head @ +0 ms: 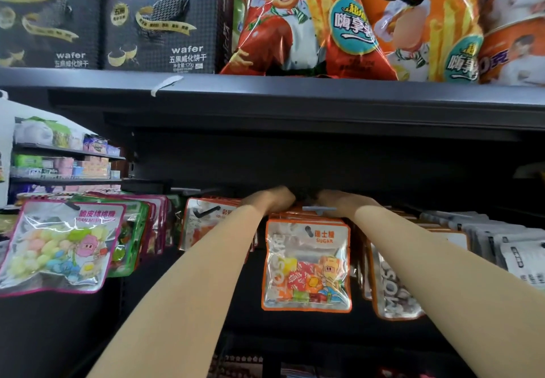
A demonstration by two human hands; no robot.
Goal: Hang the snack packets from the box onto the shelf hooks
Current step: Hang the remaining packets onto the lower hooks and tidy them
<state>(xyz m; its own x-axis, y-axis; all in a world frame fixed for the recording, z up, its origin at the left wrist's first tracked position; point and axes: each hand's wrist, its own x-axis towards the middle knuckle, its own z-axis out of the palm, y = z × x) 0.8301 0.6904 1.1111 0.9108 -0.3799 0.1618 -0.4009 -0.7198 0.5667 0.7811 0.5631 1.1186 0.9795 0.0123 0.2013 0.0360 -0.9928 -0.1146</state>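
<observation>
At the far left, a pink-edged clear pouch of pastel sweets [60, 246] fronts its own hook row, with green-edged pouches [134, 239] packed just behind it; keep your left forearm off them. Next, an orange-edged pouch on a black hook [206, 224] hangs partly hidden by that forearm. Your left hand [269, 200] and right hand [340, 202] reach deep under the dark metal shelf [295, 94], to the back of the centre hook; the fingers are lost in shadow, so whether either is clenched, slack or grasping a packet cannot be told. The orange-bordered clear sugar-sweet packet [306, 264] hangs at the front of that row, below a pale blue hook tab [318, 209]. Judged from this, you are seating or pushing packets back: keep each hang-hole square to the rod and slide evenly. To the right, grey-white sachets [507, 245] crowd your right forearm. No box is visible.
</observation>
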